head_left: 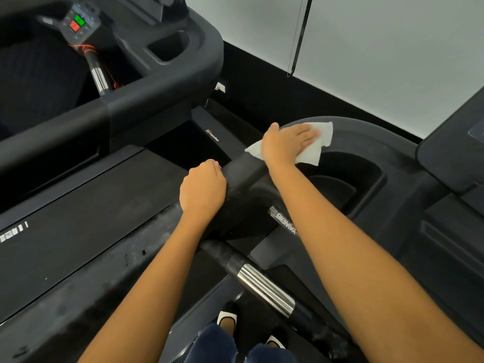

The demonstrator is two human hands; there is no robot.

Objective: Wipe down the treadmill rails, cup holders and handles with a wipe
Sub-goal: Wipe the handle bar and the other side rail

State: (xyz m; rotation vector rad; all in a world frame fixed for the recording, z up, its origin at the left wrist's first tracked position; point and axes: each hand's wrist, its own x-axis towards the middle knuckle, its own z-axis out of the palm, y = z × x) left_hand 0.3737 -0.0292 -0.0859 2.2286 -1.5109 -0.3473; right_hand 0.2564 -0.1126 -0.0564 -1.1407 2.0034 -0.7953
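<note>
Right hand (288, 142): flat, palm down, fingers straight and close together, thumb out to the side; nothing pinched, only pressing. Under it, white wipe (324, 130), spread and crumpled, with corners showing past the fingertips and beside the wrist. Wipe lying on the curved top rim of the treadmill console (372, 129), just above the cup holder (343, 184), a deep dark recess; lower corner of the wipe hanging over the recess edge. Left hand (203, 191): knuckles up, fingers curled over the far edge of the side rail (104, 271) at its thick upper end, where it joins the console; gripping that rail, fingertips hidden on the far side. Dusty grey smears along the rail surface below the left wrist. Handle (264, 285) with chrome sleeve lower down between the two forearms, touched by neither hand. Second treadmill at upper left, with green and red buttons (76, 23). Two black-and-white shoes (227, 317) at bottom centre.
</note>
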